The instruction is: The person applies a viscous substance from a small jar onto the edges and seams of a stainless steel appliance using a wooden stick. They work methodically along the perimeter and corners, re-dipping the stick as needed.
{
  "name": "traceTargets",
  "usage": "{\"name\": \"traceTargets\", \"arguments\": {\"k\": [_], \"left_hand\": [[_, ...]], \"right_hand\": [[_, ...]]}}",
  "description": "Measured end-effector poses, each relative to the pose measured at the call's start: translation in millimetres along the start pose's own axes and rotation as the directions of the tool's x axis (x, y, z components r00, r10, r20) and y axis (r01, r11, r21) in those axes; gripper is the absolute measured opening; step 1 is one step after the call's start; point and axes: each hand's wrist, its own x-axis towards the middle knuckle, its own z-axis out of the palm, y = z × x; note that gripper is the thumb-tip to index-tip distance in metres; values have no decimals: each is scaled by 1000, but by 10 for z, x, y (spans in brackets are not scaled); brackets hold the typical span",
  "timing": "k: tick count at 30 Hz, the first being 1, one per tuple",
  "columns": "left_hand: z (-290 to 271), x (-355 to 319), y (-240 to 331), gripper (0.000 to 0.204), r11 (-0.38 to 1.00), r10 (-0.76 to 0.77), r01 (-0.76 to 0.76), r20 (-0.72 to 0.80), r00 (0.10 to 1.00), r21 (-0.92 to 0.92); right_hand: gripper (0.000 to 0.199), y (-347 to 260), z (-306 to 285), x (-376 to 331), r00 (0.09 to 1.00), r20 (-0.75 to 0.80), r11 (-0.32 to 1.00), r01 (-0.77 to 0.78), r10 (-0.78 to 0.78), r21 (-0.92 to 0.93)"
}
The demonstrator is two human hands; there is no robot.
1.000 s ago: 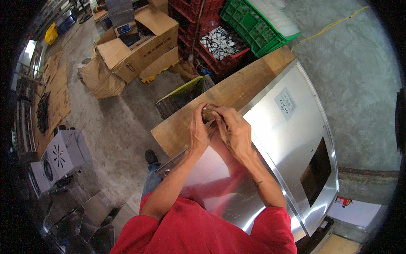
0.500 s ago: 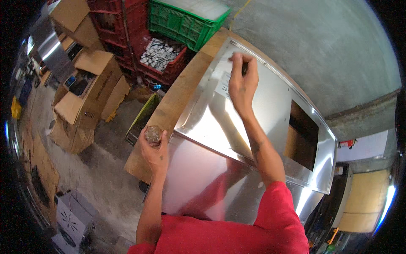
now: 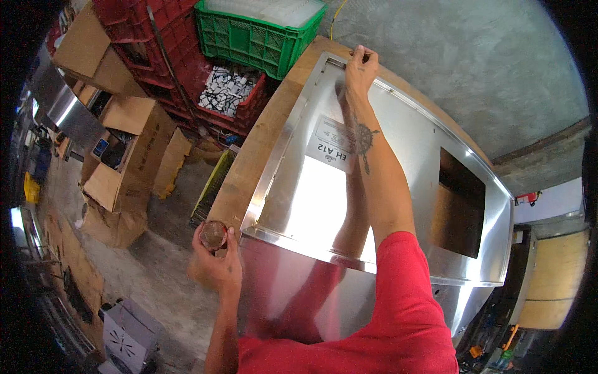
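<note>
A large shiny stainless steel panel (image 3: 311, 206) with a rectangular cut-out and a white label lies on a wooden bench (image 3: 249, 168). My right hand (image 3: 360, 67) is stretched to the panel's far edge, fingertips pinching something small at the rim; what it is I cannot make out. My left hand (image 3: 215, 262) is at the bench's near left corner, fingers closed around a small round brownish object (image 3: 213, 235) held beside the panel's corner.
A green crate (image 3: 255, 37) and red crates (image 3: 224, 93) with white parts stand beyond the bench. Open cardboard boxes (image 3: 118, 156) sit on the concrete floor at left. A grey wall runs along the right.
My right hand has left the left hand and reached out to the panel's far edge. My left hand has drawn back to the near corner with the round object. My head has turned right.
</note>
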Motion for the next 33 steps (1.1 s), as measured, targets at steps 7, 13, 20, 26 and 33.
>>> {"name": "traceTargets", "arguments": {"k": [7, 13, 20, 26, 33], "left_hand": [[-14, -18, 47, 67, 998, -34, 36, -29, 999, 58], [2, -20, -87, 62, 989, 108, -100, -73, 991, 105], [5, -25, -60, 62, 987, 122, -113, -72, 990, 113], [-8, -31, -30, 63, 995, 61, -56, -58, 997, 80], [-19, -40, -16, 65, 995, 60, -56, -49, 997, 83]], "right_hand": [[27, 155, 206, -6, 999, 41, 998, -17, 14, 62], [24, 94, 168, -23, 999, 50, 998, -1, -2, 63], [24, 67, 141, -31, 996, 85, 999, -22, 19, 40], [27, 90, 140, -20, 994, 108, 1000, -28, 26, 13], [29, 175, 169, -4, 995, 96, 1000, -23, 23, -6]]}}
